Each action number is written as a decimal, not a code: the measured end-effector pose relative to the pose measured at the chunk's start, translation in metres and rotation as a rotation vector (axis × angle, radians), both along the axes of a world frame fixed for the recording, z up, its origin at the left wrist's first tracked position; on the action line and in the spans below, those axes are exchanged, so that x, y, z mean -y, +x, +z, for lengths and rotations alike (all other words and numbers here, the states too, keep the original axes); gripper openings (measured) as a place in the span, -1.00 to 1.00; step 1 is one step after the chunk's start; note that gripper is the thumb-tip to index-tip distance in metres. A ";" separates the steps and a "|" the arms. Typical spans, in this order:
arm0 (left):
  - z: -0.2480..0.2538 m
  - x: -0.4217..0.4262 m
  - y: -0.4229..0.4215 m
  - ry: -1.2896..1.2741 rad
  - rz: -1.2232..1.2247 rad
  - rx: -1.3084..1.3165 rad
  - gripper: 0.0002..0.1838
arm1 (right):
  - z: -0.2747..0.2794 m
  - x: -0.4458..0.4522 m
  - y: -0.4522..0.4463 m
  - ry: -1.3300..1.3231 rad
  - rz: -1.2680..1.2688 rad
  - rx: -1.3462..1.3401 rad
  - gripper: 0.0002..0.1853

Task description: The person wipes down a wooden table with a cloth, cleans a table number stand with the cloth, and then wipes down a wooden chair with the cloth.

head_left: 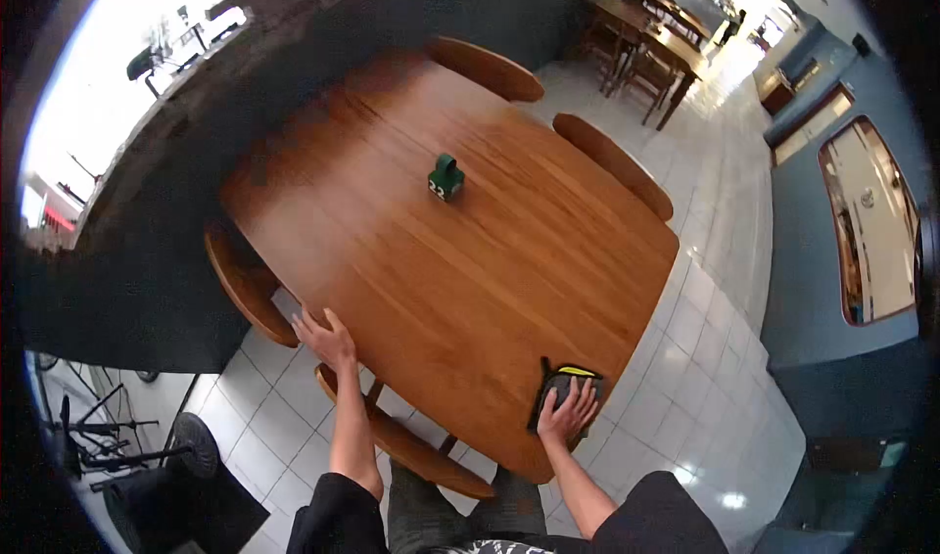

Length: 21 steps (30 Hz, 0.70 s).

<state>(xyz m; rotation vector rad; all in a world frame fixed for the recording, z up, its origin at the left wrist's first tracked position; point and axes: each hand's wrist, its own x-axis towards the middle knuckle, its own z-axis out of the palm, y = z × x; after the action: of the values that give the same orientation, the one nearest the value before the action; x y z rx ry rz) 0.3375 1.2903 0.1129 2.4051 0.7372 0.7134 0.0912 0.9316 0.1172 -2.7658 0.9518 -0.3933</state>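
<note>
Near the left edge of the wooden table point(421, 260), my left hand point(328, 341) is held with its fingers apart and nothing in it. Whether it touches the table edge cannot be told. At the table's near right corner, my right hand point(569, 411) lies with spread fingers on top of a dark pouch-like item point(555, 382) with a yellow-green strip. The palm and fingers hide part of this item. A small green table marker point(446, 178) with the number 22 stands around the middle of the tabletop.
Wooden chairs surround the table: one point(421, 448) before my legs, one point(245, 285) at left, one point(612, 162) at right, one point(487, 69) at the far side. A black fan point(196, 444) stands lower left. More tables point(676, 47) stand far back.
</note>
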 end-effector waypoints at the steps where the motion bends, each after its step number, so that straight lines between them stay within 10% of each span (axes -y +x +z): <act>1: 0.002 -0.006 0.013 0.005 -0.033 -0.017 -0.44 | -0.001 -0.010 -0.005 -0.009 -0.106 -0.001 -0.42; 21: -0.027 -0.025 0.056 0.272 -0.187 -0.251 -0.25 | -0.004 0.019 0.028 0.016 -0.308 -0.278 -0.27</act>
<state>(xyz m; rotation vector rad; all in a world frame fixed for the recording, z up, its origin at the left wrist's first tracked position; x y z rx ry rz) 0.3938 1.3149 0.0862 2.8033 0.5272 0.4654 0.1192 0.9124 0.1134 -2.7071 1.4463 -0.0404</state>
